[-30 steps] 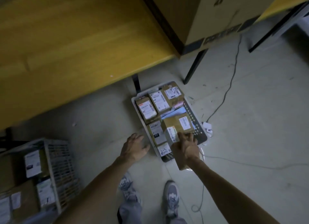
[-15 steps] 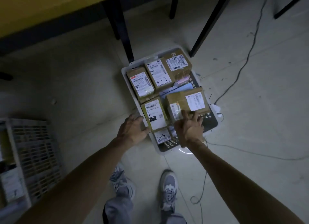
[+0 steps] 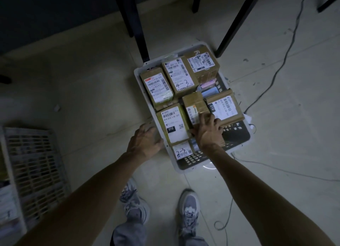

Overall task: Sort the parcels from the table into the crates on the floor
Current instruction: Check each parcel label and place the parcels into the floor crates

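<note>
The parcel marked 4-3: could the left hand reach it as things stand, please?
Probably yes: the left hand is empty at the left rim of the white crate, and the parcel marked 4-3 lies uncovered on top, label up.

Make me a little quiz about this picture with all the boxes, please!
1. True or false: the white crate stands on a table.
2. Which hand rests on top of a parcel in that crate? A the left hand, B the right hand, C both.
3. Fill in: the handwriting on the back parcel reads ___.

Key: 1 false, it stands on the floor. 2 B. 3 4-3.
</note>
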